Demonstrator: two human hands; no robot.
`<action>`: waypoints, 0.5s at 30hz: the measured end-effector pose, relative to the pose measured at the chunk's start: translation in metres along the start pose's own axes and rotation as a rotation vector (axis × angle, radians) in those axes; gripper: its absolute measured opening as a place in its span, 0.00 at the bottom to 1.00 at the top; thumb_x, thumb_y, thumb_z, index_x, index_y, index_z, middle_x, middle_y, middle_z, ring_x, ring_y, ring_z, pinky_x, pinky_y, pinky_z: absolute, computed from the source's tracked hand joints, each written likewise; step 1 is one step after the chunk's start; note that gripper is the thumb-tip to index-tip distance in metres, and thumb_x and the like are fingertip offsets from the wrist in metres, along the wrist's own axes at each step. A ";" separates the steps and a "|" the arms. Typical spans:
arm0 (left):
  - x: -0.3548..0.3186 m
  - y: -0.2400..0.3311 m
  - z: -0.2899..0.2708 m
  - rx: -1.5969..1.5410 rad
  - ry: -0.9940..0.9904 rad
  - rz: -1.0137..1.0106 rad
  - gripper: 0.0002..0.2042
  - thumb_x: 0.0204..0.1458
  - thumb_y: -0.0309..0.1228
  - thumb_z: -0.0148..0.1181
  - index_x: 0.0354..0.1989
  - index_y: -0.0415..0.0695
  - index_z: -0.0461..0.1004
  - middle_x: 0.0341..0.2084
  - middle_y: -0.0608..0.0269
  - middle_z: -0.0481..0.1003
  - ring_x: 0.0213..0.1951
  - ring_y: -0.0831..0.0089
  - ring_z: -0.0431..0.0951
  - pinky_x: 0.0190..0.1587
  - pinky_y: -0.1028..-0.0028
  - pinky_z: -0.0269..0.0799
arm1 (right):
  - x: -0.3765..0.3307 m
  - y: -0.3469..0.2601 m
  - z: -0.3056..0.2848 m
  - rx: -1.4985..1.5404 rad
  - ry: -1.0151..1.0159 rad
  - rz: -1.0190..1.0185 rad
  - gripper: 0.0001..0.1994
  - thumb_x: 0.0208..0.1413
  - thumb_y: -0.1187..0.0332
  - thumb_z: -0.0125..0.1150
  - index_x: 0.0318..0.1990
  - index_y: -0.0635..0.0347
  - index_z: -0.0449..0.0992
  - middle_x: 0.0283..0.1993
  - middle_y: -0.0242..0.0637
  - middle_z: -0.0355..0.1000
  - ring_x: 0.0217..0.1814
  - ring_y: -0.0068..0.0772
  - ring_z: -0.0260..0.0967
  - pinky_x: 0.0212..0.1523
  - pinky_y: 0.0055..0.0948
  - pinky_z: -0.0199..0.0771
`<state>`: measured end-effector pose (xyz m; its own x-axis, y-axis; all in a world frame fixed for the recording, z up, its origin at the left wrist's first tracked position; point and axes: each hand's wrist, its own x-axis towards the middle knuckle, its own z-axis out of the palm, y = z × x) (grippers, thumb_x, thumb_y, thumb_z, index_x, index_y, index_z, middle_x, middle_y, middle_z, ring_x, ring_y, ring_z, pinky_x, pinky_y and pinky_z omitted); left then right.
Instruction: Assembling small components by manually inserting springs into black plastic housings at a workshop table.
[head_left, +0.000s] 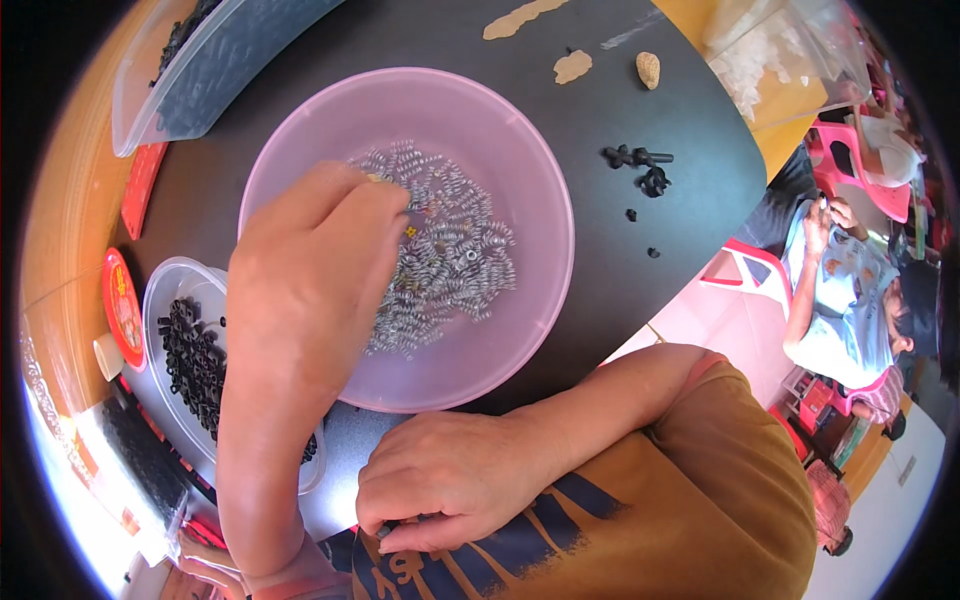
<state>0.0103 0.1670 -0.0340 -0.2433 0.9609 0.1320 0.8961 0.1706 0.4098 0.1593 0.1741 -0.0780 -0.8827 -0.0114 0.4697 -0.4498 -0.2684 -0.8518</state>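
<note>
My left hand point(310, 250) reaches into a pink plastic basin point(540, 300) over a heap of small metal springs point(450, 260). Its fingers are pressed together, and what they hold, if anything, is hidden; a bit of yellow shows at the fingertips. Among the springs lies a tiny yellow piece point(410, 231). My right hand point(440, 480) is held close to my body, below the basin. Its fingers curl round a small dark piece point(388, 527), mostly covered, whose kind I cannot make out. Beside my left forearm stands a clear tub point(160, 290) of small black plastic parts point(190, 360).
A large clear bin point(230, 75) with black parts stands at the far left. Loose black parts point(640, 158) and a peanut point(648, 70) lie on the dark table point(640, 260). A bag point(790, 60) of whitish pieces is far right. Another person's hand point(208, 562) shows lower left; people sit at right.
</note>
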 end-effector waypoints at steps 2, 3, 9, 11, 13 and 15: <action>0.005 -0.001 0.006 0.043 -0.007 0.043 0.06 0.43 0.23 0.59 0.31 0.41 0.73 0.28 0.57 0.72 0.30 0.55 0.73 0.33 0.63 0.69 | 0.000 0.001 0.001 -0.003 0.006 -0.002 0.07 0.52 0.68 0.60 0.34 0.58 0.68 0.29 0.35 0.70 0.31 0.43 0.69 0.30 0.39 0.65; 0.007 -0.001 0.009 0.105 -0.018 0.044 0.06 0.43 0.23 0.59 0.30 0.42 0.72 0.27 0.57 0.71 0.29 0.55 0.73 0.33 0.62 0.68 | -0.001 0.001 0.001 -0.002 0.007 -0.002 0.08 0.52 0.68 0.61 0.34 0.58 0.68 0.29 0.35 0.70 0.31 0.43 0.69 0.30 0.39 0.65; 0.011 0.000 0.011 0.284 -0.047 0.040 0.06 0.42 0.24 0.59 0.30 0.43 0.71 0.26 0.58 0.69 0.29 0.55 0.72 0.34 0.61 0.68 | -0.003 0.000 0.000 0.007 0.007 0.001 0.08 0.51 0.69 0.61 0.34 0.58 0.68 0.29 0.36 0.70 0.31 0.44 0.68 0.30 0.39 0.65; 0.008 -0.006 0.009 0.337 -0.054 -0.009 0.06 0.42 0.24 0.58 0.30 0.43 0.71 0.26 0.58 0.69 0.30 0.55 0.73 0.34 0.61 0.68 | -0.003 -0.001 0.000 0.021 -0.006 0.002 0.08 0.51 0.68 0.61 0.34 0.58 0.68 0.29 0.36 0.70 0.31 0.44 0.68 0.30 0.39 0.65; 0.003 -0.012 0.001 0.154 -0.070 -0.050 0.06 0.44 0.24 0.57 0.31 0.42 0.71 0.26 0.56 0.70 0.31 0.54 0.73 0.35 0.62 0.69 | -0.001 -0.001 -0.002 0.015 -0.040 0.005 0.08 0.51 0.68 0.61 0.33 0.57 0.68 0.29 0.36 0.69 0.31 0.44 0.68 0.30 0.40 0.65; -0.005 -0.009 -0.008 0.119 -0.038 -0.053 0.07 0.46 0.23 0.57 0.35 0.41 0.72 0.26 0.57 0.70 0.29 0.60 0.72 0.33 0.68 0.68 | 0.000 -0.003 -0.003 0.018 -0.078 0.011 0.08 0.51 0.67 0.61 0.33 0.57 0.68 0.29 0.37 0.68 0.31 0.44 0.67 0.30 0.39 0.65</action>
<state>0.0003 0.1593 -0.0308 -0.2796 0.9570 0.0774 0.9205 0.2442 0.3051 0.1604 0.1781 -0.0765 -0.8742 -0.0898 0.4773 -0.4366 -0.2850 -0.8533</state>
